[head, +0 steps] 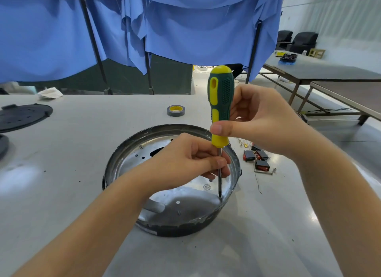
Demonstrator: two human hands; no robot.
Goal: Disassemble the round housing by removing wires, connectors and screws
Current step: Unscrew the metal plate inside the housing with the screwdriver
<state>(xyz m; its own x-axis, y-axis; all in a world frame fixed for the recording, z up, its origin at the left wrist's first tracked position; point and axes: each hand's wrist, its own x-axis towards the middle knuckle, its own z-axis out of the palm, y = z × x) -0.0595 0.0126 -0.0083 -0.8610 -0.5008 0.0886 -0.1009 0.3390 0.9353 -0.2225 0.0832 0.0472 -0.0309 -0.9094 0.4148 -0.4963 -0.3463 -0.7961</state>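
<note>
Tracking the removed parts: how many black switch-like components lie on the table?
3, maybe a fourth: one, one beside it, one nearer, all right of the round housing. Another may hide behind the right hand.

Right hand [257, 120] curls around a tool handle, thumb across its front. Left hand [191, 159] pinches the shaft below.

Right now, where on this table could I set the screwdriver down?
Bare table lies between the round housing and the black disc, and behind the housing beside the tape roll. Right of the housing is crowded with black connectors and loose screws.
</note>
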